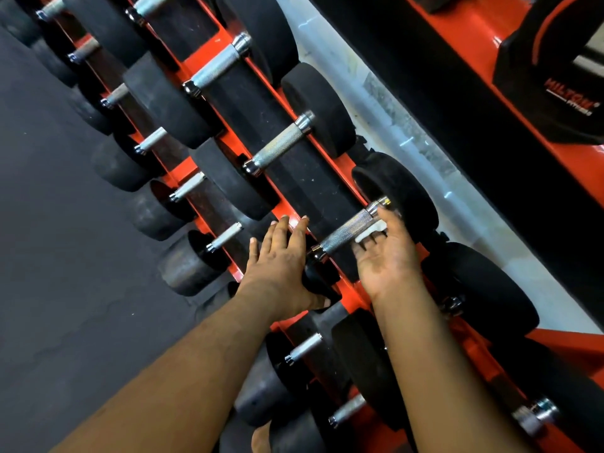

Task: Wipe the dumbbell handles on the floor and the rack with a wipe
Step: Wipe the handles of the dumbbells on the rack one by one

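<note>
An orange rack (178, 166) holds rows of black dumbbells with knurled steel handles. My right hand (385, 259) is palm up under one upper-row dumbbell handle (343, 233). Its fingers curl behind the bar and press a white wipe (371, 232) against the bar's right end, with the thumb up beside the collar. My left hand (277, 266) lies with straight fingers over that dumbbell's left black head, which it mostly hides. More handles on the same row sit further up, the nearest (277, 145) and one beyond it (217, 65).
A lower row of smaller dumbbells (225, 237) runs along the rack's left side above the dark grey floor (65, 223). Black and orange equipment with a logo (555, 93) stands at the upper right. A pale floor strip (408, 132) separates it from the rack.
</note>
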`<act>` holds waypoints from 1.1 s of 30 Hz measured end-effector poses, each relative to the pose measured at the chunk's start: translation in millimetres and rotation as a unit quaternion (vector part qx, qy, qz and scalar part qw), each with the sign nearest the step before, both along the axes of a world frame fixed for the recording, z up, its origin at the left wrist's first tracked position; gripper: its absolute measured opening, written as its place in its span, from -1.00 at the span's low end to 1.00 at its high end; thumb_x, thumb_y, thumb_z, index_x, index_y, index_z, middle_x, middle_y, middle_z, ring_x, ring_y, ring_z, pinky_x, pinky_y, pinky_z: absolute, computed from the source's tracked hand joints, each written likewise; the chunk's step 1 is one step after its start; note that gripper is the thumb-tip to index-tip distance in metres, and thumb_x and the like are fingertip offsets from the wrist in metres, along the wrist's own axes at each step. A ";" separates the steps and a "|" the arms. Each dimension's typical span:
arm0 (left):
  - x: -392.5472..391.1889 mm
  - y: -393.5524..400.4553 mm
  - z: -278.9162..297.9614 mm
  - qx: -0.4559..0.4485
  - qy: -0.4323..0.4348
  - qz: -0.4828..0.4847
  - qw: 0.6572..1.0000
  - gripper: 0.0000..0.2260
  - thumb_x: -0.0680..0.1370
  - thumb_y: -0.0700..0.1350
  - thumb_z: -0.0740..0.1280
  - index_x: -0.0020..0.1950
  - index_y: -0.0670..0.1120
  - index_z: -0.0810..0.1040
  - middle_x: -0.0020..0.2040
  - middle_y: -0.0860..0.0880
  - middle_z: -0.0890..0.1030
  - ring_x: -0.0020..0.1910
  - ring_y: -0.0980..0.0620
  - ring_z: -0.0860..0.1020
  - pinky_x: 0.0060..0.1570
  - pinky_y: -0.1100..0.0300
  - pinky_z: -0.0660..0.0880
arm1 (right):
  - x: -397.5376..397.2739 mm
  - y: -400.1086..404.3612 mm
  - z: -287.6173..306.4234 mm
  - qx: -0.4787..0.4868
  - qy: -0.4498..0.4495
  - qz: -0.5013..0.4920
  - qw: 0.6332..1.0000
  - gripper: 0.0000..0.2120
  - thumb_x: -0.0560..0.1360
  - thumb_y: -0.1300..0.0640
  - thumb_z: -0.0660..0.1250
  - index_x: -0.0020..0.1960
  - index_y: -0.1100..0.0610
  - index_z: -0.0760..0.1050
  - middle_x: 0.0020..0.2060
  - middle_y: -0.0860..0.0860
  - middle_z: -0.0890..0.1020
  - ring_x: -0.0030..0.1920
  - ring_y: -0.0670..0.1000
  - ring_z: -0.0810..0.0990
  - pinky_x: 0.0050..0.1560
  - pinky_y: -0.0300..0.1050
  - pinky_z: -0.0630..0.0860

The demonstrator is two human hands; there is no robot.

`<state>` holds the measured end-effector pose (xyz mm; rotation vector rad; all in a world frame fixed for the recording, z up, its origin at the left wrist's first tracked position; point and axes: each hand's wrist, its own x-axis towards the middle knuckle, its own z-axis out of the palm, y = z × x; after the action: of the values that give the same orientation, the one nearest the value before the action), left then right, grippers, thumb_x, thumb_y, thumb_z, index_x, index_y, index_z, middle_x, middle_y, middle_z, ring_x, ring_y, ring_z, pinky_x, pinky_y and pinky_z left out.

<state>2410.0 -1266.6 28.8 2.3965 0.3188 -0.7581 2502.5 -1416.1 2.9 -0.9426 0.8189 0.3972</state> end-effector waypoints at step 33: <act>-0.2 1.5 0.2 -0.004 -0.004 -0.007 1.000 0.29 0.28 0.22 0.62 0.64 0.10 -0.30 0.66 -0.05 -0.28 0.63 -0.05 -0.27 0.60 -0.14 -0.21 | -19.4 18.1 -26.1 0.030 0.022 0.134 0.990 -0.75 0.61 -0.06 0.31 0.05 0.11 0.62 -0.11 0.03 0.70 -0.09 -0.03 0.68 0.03 -0.14 0.61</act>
<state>2409.8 -1265.1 28.9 2.3951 0.2967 -0.7550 2483.1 -1398.0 -23.2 -0.9929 0.7172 0.6755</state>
